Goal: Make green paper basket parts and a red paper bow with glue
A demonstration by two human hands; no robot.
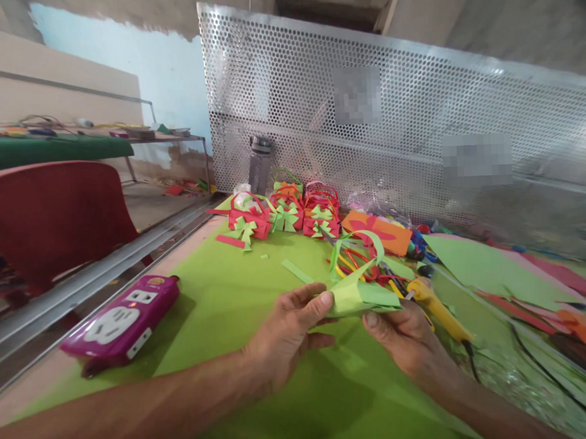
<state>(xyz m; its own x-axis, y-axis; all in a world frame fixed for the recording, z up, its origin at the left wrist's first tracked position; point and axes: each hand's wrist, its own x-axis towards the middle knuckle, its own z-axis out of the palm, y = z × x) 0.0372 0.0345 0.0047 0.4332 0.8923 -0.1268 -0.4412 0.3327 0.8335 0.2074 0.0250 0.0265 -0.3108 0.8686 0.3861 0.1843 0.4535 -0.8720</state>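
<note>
Green tabletop [219, 300], 2 hands' fingers [320, 302] closed around green basket [354, 294].

Power strip [125, 320] lies at nine o'clock, glue gun [440, 310] at three, paper baskets [289, 214] at eleven, bottle [259, 169] behind

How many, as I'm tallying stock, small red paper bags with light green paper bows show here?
3, side by side before the perforated silver metal panel: left bag, middle bag, right bag. Others may be hidden behind them.
</note>
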